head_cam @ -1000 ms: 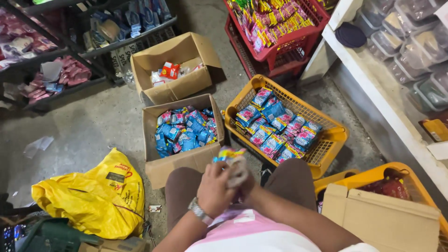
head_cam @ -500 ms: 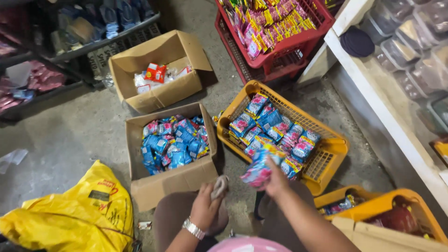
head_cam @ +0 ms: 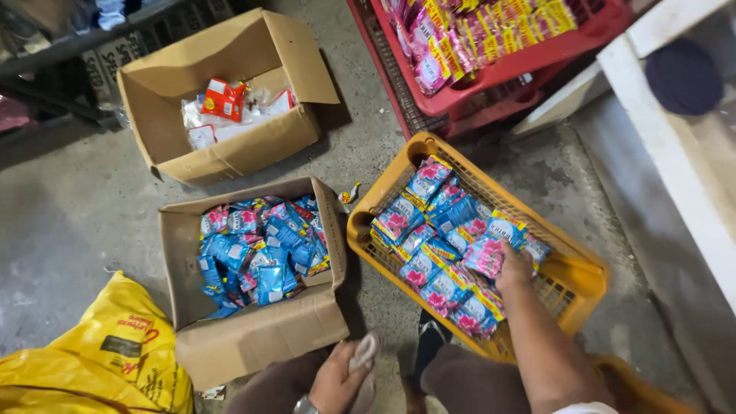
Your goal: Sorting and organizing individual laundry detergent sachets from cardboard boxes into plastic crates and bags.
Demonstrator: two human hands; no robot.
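Small shop or stockroom, floor level. Indicated by bulk stock: an orange plastic crate lined with rows of blue-pink sachets, a cardboard box filled with the same kind of packets, a red crate stacked with pink-yellow packs. Bare concrete floor and a white shelf edge are seen alongside.

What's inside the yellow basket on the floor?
The yellow plastic basket holds rows of blue and pink sachet packs. The right hand presses a pink pack among them. Packs cover most of the mesh bottom.
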